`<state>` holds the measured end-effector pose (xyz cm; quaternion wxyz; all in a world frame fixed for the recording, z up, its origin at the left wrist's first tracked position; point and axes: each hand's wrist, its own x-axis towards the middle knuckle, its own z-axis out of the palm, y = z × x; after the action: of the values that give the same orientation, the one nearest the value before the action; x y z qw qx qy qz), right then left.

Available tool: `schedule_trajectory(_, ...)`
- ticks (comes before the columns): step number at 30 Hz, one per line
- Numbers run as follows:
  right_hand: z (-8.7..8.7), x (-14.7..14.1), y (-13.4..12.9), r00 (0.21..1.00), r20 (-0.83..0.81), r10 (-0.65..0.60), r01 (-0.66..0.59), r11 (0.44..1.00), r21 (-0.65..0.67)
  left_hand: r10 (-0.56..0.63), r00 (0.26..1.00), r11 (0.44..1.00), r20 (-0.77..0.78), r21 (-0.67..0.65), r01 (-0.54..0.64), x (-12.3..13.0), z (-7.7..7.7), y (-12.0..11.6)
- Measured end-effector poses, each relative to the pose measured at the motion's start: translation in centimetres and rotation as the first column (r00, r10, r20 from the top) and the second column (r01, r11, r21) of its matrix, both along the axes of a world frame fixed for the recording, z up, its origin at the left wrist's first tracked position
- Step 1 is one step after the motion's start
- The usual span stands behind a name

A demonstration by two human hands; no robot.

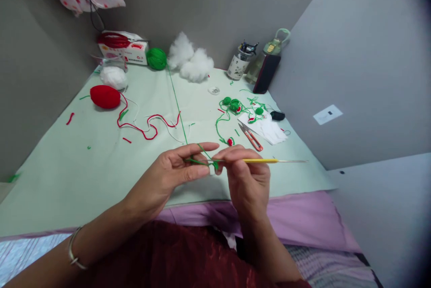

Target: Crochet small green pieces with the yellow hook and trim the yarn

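My right hand (249, 176) grips a crochet hook (261, 161) with a yellow handle, held level, its thin rear end pointing right. The hook's tip reaches left toward my left hand (178, 164), whose fingers have green yarn (205, 151) strung over them. A small green crocheted piece (216, 165) sits at the hook between both hands, partly hidden by fingers. From my left hand the strand runs up the table to a green yarn ball (156, 58). Just beyond my hands lie orange-handled thread snips (252, 137) and a little red and green crocheted piece (230, 141).
A red yarn ball (105, 97) and a white one (113, 77) lie at left, with loose strands. White stuffing (193, 61) sits at the back. A pen holder (238, 66), a bottle (257, 68) and a leaning phone (267, 74) stand back right, near green crocheted balls (235, 105).
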<state>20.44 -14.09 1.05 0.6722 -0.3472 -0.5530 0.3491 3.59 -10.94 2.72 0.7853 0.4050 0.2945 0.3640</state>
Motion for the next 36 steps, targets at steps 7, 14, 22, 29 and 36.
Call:
schedule_trajectory(7, 3.0, 0.4, -2.0, 0.995, -0.044, 0.086, -0.08, 0.989, 0.121, -0.141, 0.99, 0.989, -0.009, 0.05, 0.141, -0.3, 4.0, -2.3)
schedule_trajectory(14, 1.6, 0.1, 0.6, 0.997, -0.054, 0.061, -0.061, 0.998, -0.001, 0.04, 0.999, 0.996, -0.006, 0.079, -0.039, -0.2, 0.8, -0.1)
schedule_trajectory(22, 0.9, 0.0, 1.2, 0.991, -0.078, 0.11, -0.112, 0.993, -0.024, 0.084, 0.996, 0.991, -0.018, 0.107, -0.082, -0.6, 0.5, 0.5)
schedule_trajectory(29, 1.2, 0.3, -0.3, 0.71, 0.615, -0.343, 0.08, 0.907, 0.414, 0.187, 0.982, 0.978, 0.002, 0.088, -0.187, -0.4, 0.2, 0.4)
schedule_trajectory(36, -0.6, 0.3, -0.5, 0.584, 0.623, -0.521, 0.1, 0.808, 0.581, 0.037, 0.98, 0.976, 0.198, -0.219, 0.007, 0.1, 0.1, 0.3)
